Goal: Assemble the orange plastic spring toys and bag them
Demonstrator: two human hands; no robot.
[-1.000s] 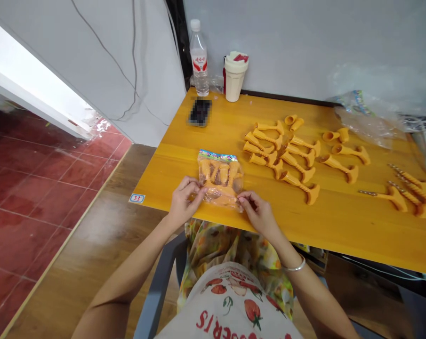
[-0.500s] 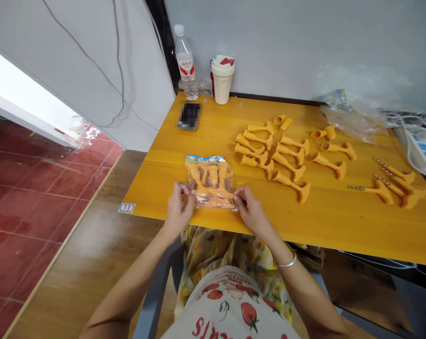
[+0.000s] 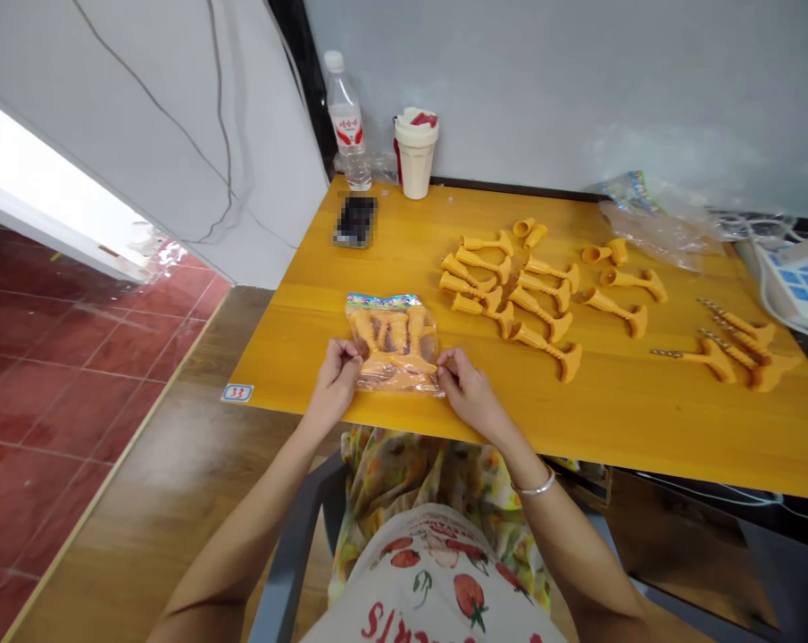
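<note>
A clear plastic bag with a colourful printed top strip lies near the front edge of the wooden table. Several orange plastic T-handled pieces show through it. My left hand pinches the bag's left side, thumb against fingers. On the opposite side, my right hand grips the lower right edge with curled fingers. Right of the bag, loose orange T-handled pieces with hollow ends lie in a group. Farther right are several orange handles with metal spiral bits.
At the back left stand a water bottle and a cream lidded cup; a dark phone lies before them. Empty plastic bags and a power strip are at the back right. A "33" label marks the front left corner.
The view has shifted slightly, so everything sits a little farther left. Both hands stay on the two sides of the bag, with little other visible change.
</note>
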